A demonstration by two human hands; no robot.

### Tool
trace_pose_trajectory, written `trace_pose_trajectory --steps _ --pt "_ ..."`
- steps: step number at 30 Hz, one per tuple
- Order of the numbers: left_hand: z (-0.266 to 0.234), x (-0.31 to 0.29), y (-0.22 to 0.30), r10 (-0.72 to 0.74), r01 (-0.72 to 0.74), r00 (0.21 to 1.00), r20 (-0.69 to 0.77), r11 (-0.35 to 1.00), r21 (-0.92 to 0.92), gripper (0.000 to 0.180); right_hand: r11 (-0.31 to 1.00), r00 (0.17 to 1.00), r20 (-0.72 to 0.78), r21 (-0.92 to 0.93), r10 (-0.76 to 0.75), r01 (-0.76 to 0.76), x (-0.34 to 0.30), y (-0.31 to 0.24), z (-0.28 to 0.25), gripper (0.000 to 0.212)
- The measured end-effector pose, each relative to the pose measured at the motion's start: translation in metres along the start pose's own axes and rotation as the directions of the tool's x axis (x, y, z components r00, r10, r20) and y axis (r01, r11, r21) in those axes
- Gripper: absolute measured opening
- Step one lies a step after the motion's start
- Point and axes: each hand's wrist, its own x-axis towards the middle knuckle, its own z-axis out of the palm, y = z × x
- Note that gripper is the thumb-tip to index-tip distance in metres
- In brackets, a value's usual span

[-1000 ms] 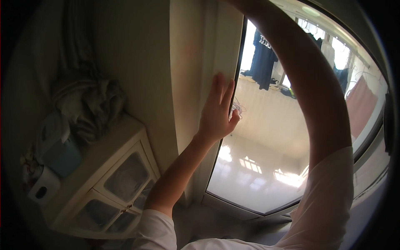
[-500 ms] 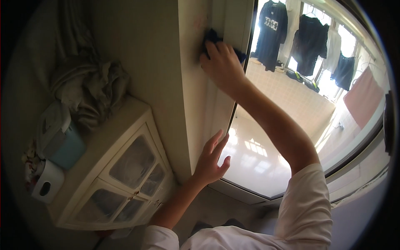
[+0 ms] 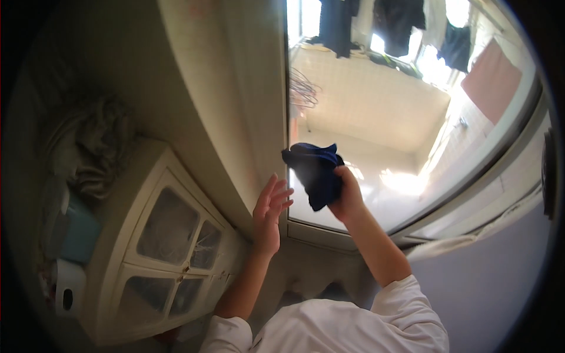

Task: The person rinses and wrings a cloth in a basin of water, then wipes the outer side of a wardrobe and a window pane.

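A dark blue cloth hangs bunched in my right hand, whose fingers are closed round its right side. The cloth is held in front of the glass door, apart from the pale door frame. To its left my left hand is raised with its fingers spread, holding nothing. That hand is nearest to the lower part of the frame and does not appear to touch the cloth.
At the left stands a cream cabinet with glazed doors, bearing a blue bin, a white container and a bunched grey curtain. Beyond the glass hang dark clothes and a pink towel. A pale curtain is at the right.
My right hand has come down off the door frame with the cloth still in it. My left hand has shifted slightly left, and the view has turned to the right.
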Motion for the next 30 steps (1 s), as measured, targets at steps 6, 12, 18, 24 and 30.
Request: trace_pose_trajectory --steps 6,12,18,24,30 --pt "0.043 -0.005 -0.042 -0.354 0.393 0.891 0.283 0.915 -0.093 0.055 0.94 0.939 -0.294 0.332 0.179 -0.075 -0.123 0.033 -0.068 0.053" --pt "0.1 -0.051 -0.1 -0.614 0.73 0.627 0.48 0.678 -0.086 0.044 0.937 0.829 -0.548 0.336 0.113 0.095 -0.22 0.038 -0.107 0.054" --pt "0.158 -0.125 -0.148 -0.563 0.553 0.696 0.446 0.816 0.167 0.035 0.955 0.705 -0.666 -0.036 -0.242 0.295 -0.322 0.031 -0.12 0.049" --pt "0.204 -0.22 -0.135 -0.523 0.495 0.344 0.78 0.807 0.322 0.048 0.898 0.473 -0.772 -0.291 -0.425 0.332 -0.441 0.051 -0.112 0.044" --pt "0.239 -0.317 -0.123 -0.669 0.489 0.137 0.73 0.687 0.537 0.034 0.875 0.327 -0.828 -0.351 -0.456 0.333 -0.545 0.067 -0.079 0.036"
